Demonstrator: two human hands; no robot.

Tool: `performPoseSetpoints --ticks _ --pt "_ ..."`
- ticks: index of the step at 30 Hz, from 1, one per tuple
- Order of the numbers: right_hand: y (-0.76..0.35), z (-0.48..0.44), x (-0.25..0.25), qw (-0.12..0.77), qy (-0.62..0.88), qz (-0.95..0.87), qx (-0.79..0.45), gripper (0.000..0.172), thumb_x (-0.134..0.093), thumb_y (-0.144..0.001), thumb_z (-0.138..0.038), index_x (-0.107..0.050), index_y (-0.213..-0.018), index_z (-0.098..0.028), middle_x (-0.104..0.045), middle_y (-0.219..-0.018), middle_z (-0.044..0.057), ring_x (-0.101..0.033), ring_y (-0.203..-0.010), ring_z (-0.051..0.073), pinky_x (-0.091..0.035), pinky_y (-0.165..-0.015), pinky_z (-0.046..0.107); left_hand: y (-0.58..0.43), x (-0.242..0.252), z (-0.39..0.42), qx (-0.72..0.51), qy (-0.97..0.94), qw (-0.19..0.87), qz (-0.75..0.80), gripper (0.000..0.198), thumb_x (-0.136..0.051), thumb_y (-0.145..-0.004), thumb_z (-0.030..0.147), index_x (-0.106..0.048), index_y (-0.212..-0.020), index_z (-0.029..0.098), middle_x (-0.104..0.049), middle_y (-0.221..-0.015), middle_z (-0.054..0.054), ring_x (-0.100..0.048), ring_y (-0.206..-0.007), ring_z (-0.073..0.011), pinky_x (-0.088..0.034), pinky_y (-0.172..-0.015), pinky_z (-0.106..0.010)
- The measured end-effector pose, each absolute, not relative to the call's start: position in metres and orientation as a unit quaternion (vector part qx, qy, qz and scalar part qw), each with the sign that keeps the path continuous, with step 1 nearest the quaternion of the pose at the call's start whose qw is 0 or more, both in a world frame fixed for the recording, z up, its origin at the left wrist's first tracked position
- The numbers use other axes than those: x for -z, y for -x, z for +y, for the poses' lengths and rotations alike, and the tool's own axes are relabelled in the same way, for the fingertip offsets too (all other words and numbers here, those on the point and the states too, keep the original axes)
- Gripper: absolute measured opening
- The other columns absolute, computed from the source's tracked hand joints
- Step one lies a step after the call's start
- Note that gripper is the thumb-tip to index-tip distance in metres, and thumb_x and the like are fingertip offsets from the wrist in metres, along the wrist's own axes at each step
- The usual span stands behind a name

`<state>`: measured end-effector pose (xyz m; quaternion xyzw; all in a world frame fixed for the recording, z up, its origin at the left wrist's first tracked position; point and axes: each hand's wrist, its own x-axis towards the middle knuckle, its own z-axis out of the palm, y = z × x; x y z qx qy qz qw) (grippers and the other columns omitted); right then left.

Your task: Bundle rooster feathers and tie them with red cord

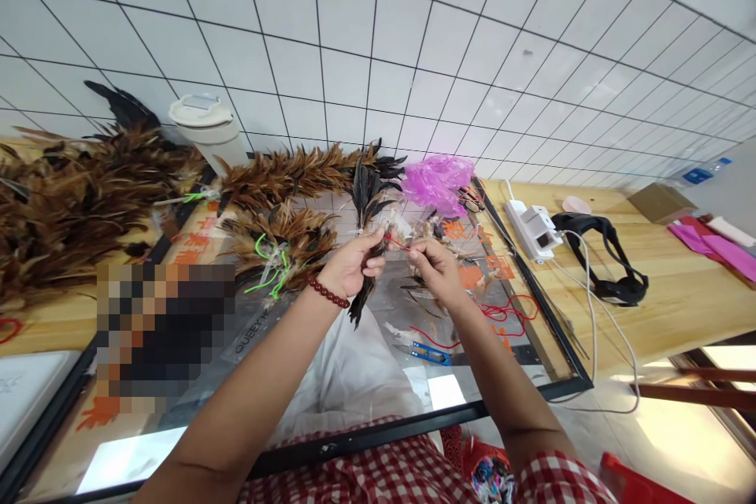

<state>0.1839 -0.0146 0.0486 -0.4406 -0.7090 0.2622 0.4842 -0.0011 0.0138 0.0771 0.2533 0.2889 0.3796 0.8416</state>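
My left hand (353, 266), with a beaded bracelet (328, 293) at the wrist, is closed round the middle of a bundle of dark feathers (367, 190). Black tips fan out above the fingers and more hang below. Just right of it, my right hand (438, 271) pinches a red string (399, 243), which runs taut to the bundle by my left thumb. Loose feathers (420, 283) lie under and beside my right hand. Blue thread snips (431, 353) rest on the glass below it. More red cord (515, 315) lies in loops right of my right forearm.
Brown feather bundles (289, 177) and a large heap (71, 205) fill the left. A white lidded container (206, 126) stands near the wall. A pink plastic bag (437, 179) lies behind my hands. Right of the black frame (582, 378) are a power strip (531, 230) and a black strap (614, 283).
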Motion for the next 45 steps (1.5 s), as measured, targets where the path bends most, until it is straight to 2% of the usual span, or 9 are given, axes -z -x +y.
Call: performPoseSetpoints --ticks 6,13,19,23,26,31,35,40,45 --pt "-0.182 -0.014 -0.051 0.552 0.431 -0.652 -0.291 0.019 -0.058 -0.087 -0.035 -0.063 -0.074 -0.021 -0.059 -0.091 0.004 -0.056 -0.088 0.017 -0.043 -0.085 0.032 -0.007 -0.072 0.008 -0.407 -0.346 0.760 0.370 0.032 -0.079 -0.065 0.035 -0.062 -0.074 0.009 -0.053 -0.065 0.001 -0.028 -0.037 0.0017 -0.012 -0.035 -0.014" --pt "-0.184 -0.021 -0.060 0.494 0.407 -0.710 -0.295 0.023 -0.059 -0.082 -0.032 -0.058 -0.063 -0.019 -0.060 -0.107 0.009 -0.052 -0.113 0.024 -0.040 -0.091 0.036 -0.013 -0.070 0.006 -0.442 -0.322 0.745 0.382 0.041 -0.085 -0.054 0.037 -0.065 -0.078 0.009 -0.043 -0.058 0.006 -0.032 -0.039 0.0005 -0.013 -0.036 -0.014" --pt "-0.178 -0.019 -0.056 0.460 0.425 -0.676 -0.388 0.016 -0.064 -0.078 -0.032 -0.064 -0.070 -0.018 -0.058 -0.113 0.009 -0.055 -0.103 0.021 -0.043 -0.075 0.030 -0.011 -0.074 0.006 -0.447 -0.289 0.781 0.327 0.037 -0.084 -0.057 0.030 -0.062 -0.078 0.010 -0.057 -0.070 0.000 -0.032 -0.039 0.0017 -0.016 -0.035 -0.012" --pt "-0.173 -0.014 -0.048 0.466 0.432 -0.462 -0.619 0.032 -0.059 -0.081 -0.051 -0.067 -0.087 -0.020 -0.061 -0.085 0.004 -0.051 -0.064 0.011 -0.033 -0.051 0.022 -0.012 -0.074 0.004 -0.377 -0.332 0.802 0.325 0.032 -0.081 -0.062 0.031 -0.061 -0.073 0.008 -0.057 -0.065 -0.001 -0.031 -0.039 0.0014 -0.016 -0.035 -0.012" --pt "-0.171 -0.012 -0.047 0.445 0.401 -0.375 -0.707 0.032 -0.071 -0.072 -0.049 -0.066 -0.079 -0.018 -0.058 -0.070 0.001 -0.044 -0.057 0.009 -0.027 -0.046 0.019 -0.013 -0.073 0.002 -0.347 -0.349 0.811 0.317 0.032 -0.080 -0.063 0.032 -0.060 -0.070 0.008 -0.056 -0.064 -0.001 -0.031 -0.038 0.0014 -0.015 -0.035 -0.012" --pt "-0.174 -0.011 -0.050 0.563 0.399 -0.367 -0.624 0.026 -0.078 -0.065 -0.037 -0.067 -0.078 -0.018 -0.050 -0.060 -0.003 -0.035 -0.053 0.007 -0.025 -0.046 0.019 -0.014 -0.074 0.001 -0.364 -0.329 0.804 0.337 0.032 -0.080 -0.063 0.033 -0.060 -0.072 0.010 -0.056 -0.072 -0.001 -0.032 -0.040 0.0018 -0.015 -0.034 -0.011" --pt "-0.175 -0.012 -0.053 0.553 0.381 -0.380 -0.636 0.027 -0.072 -0.071 -0.040 -0.063 -0.083 -0.019 -0.052 -0.062 -0.003 -0.034 -0.050 0.006 -0.023 -0.043 0.020 -0.014 -0.075 0.001 -0.366 -0.325 0.799 0.349 0.033 -0.080 -0.062 0.034 -0.060 -0.073 0.010 -0.054 -0.074 0.000 -0.036 -0.043 0.0007 -0.016 -0.034 -0.011" --pt "-0.177 -0.010 -0.049 0.521 0.394 -0.392 -0.648 0.035 -0.071 -0.072 -0.047 -0.048 -0.075 -0.020 -0.048 -0.060 -0.006 -0.019 -0.040 0.003 -0.011 -0.039 0.020 -0.014 -0.073 0.002 -0.362 -0.378 0.758 0.390 0.028 -0.074 -0.068 0.035 -0.062 -0.068 0.011 -0.049 -0.061 0.001 -0.031 -0.039 -0.0004 -0.012 -0.036 -0.013" --pt "-0.185 -0.009 -0.050 0.468 0.479 -0.563 -0.485 0.034 -0.061 -0.080 -0.051 -0.049 -0.072 -0.020 -0.041 -0.058 -0.005 -0.033 -0.048 0.008 -0.028 -0.047 0.023 -0.012 -0.071 -0.001 -0.246 -0.513 0.728 0.383 0.025 -0.073 -0.067 0.035 -0.068 -0.061 0.012 -0.042 -0.044 0.003 -0.028 -0.037 -0.0037 -0.014 -0.038 -0.018"
